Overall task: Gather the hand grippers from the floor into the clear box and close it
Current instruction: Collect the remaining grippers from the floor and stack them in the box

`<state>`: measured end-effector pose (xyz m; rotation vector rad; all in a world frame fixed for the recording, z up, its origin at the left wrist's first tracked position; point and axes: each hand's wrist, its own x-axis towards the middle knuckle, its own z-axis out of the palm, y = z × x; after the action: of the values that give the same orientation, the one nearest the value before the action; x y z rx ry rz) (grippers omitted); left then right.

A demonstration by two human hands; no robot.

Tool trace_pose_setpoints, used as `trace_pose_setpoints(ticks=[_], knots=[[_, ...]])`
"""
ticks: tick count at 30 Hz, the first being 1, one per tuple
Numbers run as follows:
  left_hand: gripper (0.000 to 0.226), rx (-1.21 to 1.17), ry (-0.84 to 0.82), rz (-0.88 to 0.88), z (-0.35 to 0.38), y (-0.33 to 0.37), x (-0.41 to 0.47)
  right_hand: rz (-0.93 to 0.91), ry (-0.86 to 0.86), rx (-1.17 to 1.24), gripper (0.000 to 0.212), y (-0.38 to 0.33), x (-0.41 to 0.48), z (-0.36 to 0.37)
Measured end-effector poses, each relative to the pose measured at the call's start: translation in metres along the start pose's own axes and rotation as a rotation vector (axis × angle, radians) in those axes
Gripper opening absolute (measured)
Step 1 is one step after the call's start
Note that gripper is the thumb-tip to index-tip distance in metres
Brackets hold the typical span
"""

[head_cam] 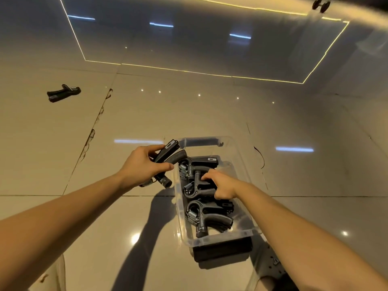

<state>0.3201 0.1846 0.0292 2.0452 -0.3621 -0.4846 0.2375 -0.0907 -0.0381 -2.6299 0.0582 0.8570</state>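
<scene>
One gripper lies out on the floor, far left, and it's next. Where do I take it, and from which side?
From above, across the two black handles of the floor gripper, about mid-length. It lies flat on the tiles, handles close together and running leftward, so one grasp probably spans both; the metal spring end at its right offers less to hold.

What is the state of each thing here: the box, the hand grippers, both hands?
clear box: open, no lid on.
left hand: grips held gripper near the box's left rim.
right hand: inside box, fingers curled on middle gripper.
other boxed grippers: lying in box.
floor gripper: loose, far left, not gathered.
</scene>
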Motion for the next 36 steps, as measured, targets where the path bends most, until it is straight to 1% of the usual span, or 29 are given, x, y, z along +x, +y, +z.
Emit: trace_pose_setpoints(ticks=[7,14,19,26,27,29,33,35,36], knots=[[0.073,0.004,-0.043,0.026,0.005,0.0,0.001,-0.027,0.049,-0.032,0.074,0.015,0.002,0.006],[0.074,-0.013,-0.053,0.037,0.005,0.0,0.001,-0.03,0.118,-0.059,0.074,0.027,0.002,0.014],[0.073,-0.027,-0.056,0.026,0.008,0.002,-0.001,-0.021,0.135,-0.067,0.075,0.03,0.001,0.015],[0.072,-0.051,-0.065,0.007,0.01,0.006,-0.003,-0.026,0.144,-0.059,0.07,0.03,0.001,0.017],[0.072,-0.05,-0.072,0.01,0.011,0.008,-0.003,-0.009,0.146,-0.022,0.067,0.027,-0.003,0.014],[0.072,-0.048,-0.088,0.019,0.012,0.012,-0.003,0.046,0.195,0.151,0.054,0.016,-0.011,-0.001],[0.066,-0.003,-0.091,0.065,0.015,0.027,-0.003,0.044,0.418,0.633,0.027,-0.016,-0.029,-0.055],[0.065,0.029,-0.087,0.107,0.016,0.035,-0.003,-0.002,0.422,0.935,0.016,-0.035,-0.042,-0.079],[0.068,0.031,-0.087,0.121,0.017,0.038,-0.002,-0.029,0.381,1.047,0.019,-0.044,-0.048,-0.087]])
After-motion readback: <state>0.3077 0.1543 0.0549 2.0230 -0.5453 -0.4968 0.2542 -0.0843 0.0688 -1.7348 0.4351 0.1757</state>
